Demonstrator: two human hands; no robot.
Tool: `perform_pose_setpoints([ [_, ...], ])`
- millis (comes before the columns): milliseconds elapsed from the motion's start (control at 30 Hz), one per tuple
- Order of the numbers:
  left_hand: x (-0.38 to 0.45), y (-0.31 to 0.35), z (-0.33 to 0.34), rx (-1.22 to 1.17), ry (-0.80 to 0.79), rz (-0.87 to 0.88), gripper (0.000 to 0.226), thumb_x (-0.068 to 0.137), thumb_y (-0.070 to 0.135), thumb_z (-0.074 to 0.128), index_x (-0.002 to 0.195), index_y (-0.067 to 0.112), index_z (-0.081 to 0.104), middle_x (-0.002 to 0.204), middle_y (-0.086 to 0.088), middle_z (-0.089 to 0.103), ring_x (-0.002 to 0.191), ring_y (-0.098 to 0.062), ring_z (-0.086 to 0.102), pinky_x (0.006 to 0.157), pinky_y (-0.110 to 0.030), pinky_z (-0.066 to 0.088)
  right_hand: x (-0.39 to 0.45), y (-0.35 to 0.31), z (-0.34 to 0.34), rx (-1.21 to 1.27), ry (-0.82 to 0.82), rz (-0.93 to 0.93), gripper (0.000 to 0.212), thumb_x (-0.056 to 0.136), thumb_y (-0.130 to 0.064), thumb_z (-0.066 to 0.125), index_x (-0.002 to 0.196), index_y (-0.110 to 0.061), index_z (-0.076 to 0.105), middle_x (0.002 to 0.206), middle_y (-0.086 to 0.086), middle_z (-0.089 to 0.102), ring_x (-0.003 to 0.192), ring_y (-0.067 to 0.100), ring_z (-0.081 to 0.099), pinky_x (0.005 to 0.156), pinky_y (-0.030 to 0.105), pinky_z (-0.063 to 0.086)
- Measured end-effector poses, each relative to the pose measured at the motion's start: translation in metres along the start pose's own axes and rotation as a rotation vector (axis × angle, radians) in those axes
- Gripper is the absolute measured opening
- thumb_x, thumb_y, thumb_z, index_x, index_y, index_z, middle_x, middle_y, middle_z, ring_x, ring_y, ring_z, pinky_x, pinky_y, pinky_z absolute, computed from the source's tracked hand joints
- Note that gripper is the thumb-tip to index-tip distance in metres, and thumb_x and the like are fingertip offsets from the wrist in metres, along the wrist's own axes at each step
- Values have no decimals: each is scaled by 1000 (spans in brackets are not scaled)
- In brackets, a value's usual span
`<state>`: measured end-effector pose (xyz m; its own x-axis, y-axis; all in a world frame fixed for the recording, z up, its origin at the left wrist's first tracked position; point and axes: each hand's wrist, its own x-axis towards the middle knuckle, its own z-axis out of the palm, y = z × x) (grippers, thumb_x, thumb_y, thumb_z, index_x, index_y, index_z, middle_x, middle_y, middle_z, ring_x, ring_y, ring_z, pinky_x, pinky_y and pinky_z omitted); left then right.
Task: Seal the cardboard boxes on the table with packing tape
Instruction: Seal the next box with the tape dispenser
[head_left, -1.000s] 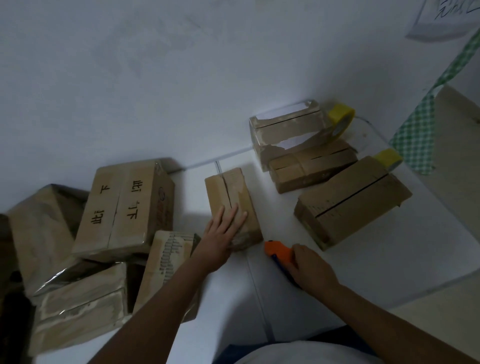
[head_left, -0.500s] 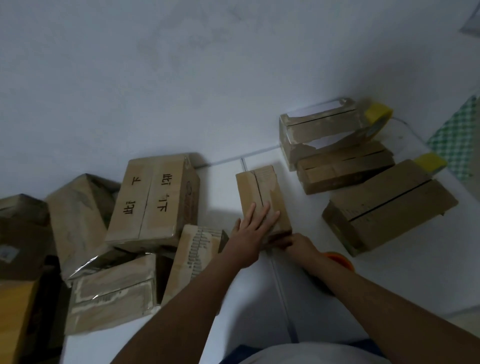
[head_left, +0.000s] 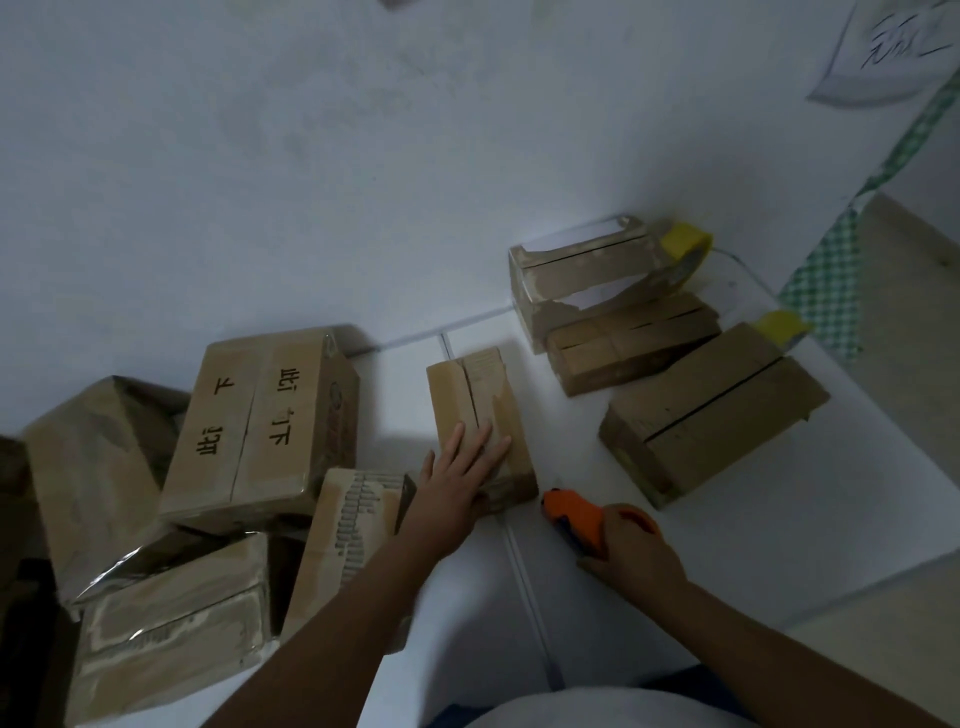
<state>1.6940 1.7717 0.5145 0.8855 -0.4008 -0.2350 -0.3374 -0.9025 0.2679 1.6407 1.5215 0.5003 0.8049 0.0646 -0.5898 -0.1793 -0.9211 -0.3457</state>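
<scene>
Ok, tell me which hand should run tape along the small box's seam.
Right. The right hand already grips the orange tape dispenser just beside the small box, while the left hand lies flat on its near end, steadying it, so it is probably best kept there.

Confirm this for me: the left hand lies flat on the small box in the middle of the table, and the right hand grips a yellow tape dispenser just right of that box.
One detail is wrong. In the head view the tape dispenser gripped by the right hand is orange, not yellow; yellow shows only on the tape rolls behind the far boxes. The rest holds: the left hand lies flat on the small box, dispenser just right of it.
</scene>
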Motion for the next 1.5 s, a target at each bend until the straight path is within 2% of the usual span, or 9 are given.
perform_pose_setpoints([
  [133, -14, 0, 2, -11, 7, 38, 92, 94, 22, 59, 152, 45, -8, 161, 18, -19, 150, -20, -19, 121, -55, 9, -14, 7, -7, 31, 77, -33, 12, 101, -33, 45, 101, -24, 38, 102, 0, 57, 91, 16, 56, 71, 26, 39],
  [267, -26, 3, 13, -67, 67, 73, 96, 92, 18, 63, 153, 44, -7, 162, 18, -18, 151, -22, -15, 122, -51, 8, -19, 20, -24, 232, 271, -50, 21, 102, -32, 39, 91, -16, 43, 74, -4, 47, 68, 16, 50, 56, 27, 36],
  [633, 11, 46, 17, -42, 70, 230, 101, 82, -1, 61, 157, 35, 3, 165, 8, -1, 151, -26, -8, 120, -53, 21, -40, 12, -101, 484, 455, -284, 28, 102, -22, 43, 85, -6, 58, 70, 11, 59, 63, 24, 57, 55, 28, 36],
  [800, 20, 55, -2, 43, 98, 200, 111, 82, 3, 59, 148, 50, -18, 161, 12, -23, 148, -23, -25, 115, -53, -9, -38, 33, -103, 492, 409, -301, 43, 98, -40, 42, 80, -5, 58, 69, 12, 59, 62, 25, 57, 55, 34, 40],
  [933, 11, 60, -23, -474, 223, 88, 75, 87, -8, 53, 139, 45, 41, 159, 7, 24, 147, -17, 24, 114, -22, 24, -35, 37, -109, 485, 391, -327, 36, 100, -33, 48, 66, -18, 50, 56, 0, 50, 48, 8, 45, 51, 20, 32],
  [1033, 5, 79, -37, -1128, 254, -333, 50, 93, -2, 58, 109, 44, 69, 125, 2, 66, 116, -18, 62, 90, -18, 48, -31, 34, -113, 447, 377, -351, 39, 97, -38, 50, 63, -20, 48, 53, -3, 47, 47, 7, 45, 50, 18, 32],
  [1167, 7, 95, -53, -1463, -43, -530, 23, 101, 22, 52, 115, 13, 69, 117, -16, 70, 107, -28, 67, 99, -41, 50, -26, 32, -118, 397, 354, -397, 43, 96, -42, 49, 62, -17, 45, 53, 1, 45, 45, 8, 39, 49, 18, 29],
  [1300, 8, 106, -65, -1632, -177, -609, 40, 101, 39, 48, 112, 6, 69, 110, -18, 72, 101, -28, 69, 93, -39, 53, -21, 36, -118, 321, 338, -428, 44, 96, -48, 46, 70, -13, 55, 60, 5, 55, 50, 11, 48, 51, 23, 35],
  [1500, 8, 113, -69, -1599, -150, -563, 23, 99, 21, 55, 112, 6, 66, 100, -14, 74, 89, -20, 72, 72, -28, 57, -18, 37, -118, 280, 348, -449, 45, 96, -50, 44, 75, -14, 60, 63, 5, 59, 55, 15, 55, 52, 27, 40],
])
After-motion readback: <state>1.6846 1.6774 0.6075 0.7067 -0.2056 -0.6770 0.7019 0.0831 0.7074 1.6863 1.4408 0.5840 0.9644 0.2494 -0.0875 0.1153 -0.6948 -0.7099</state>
